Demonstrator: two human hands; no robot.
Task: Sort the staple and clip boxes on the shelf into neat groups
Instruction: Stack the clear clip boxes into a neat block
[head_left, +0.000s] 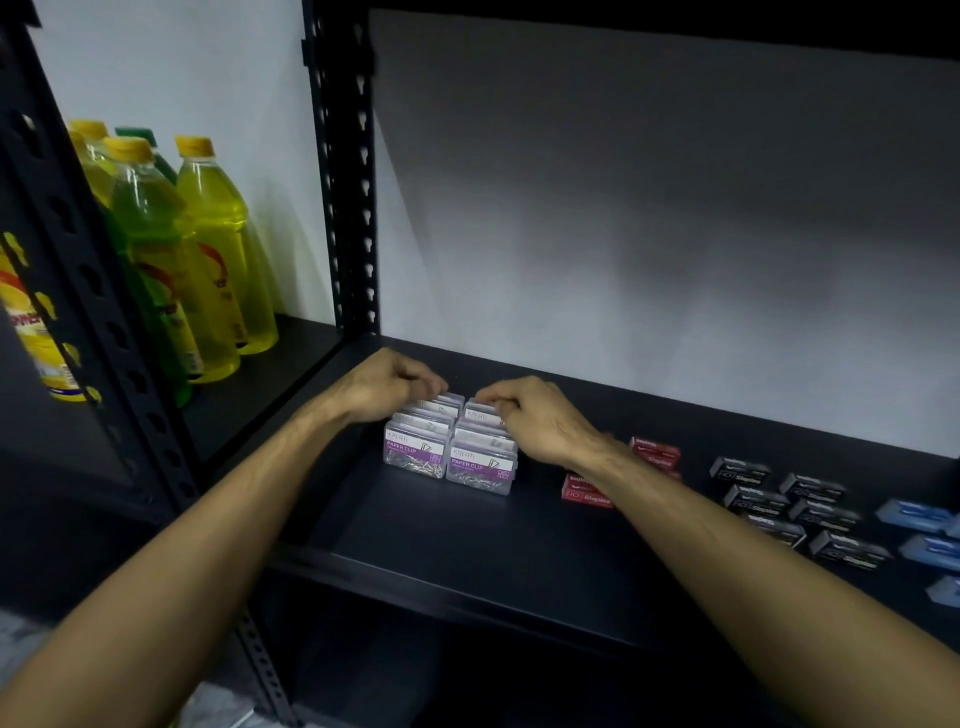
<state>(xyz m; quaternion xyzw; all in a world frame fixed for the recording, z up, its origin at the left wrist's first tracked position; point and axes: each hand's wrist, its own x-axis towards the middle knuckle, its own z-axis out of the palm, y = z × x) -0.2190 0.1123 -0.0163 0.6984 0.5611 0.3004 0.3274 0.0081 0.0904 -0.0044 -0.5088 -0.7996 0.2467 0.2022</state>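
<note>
Both hands on the clear clip boxes (449, 449), two rows running front to back on the dark shelf (519, 545).

Front labels read "KREATI" and "PAPER CLIP" on purple. The left hand (387, 387) and right hand (530, 415) curl their fingers over the rear boxes. Right of them lie red boxes (587, 493) and black boxes (810, 512) marked "10 Staples", then blurred blue boxes (922, 530).

Both the left hand (387, 387) and right hand (524, 415) grip the rear paper clip boxes (449, 447) on the shelf (467, 535)
</note>
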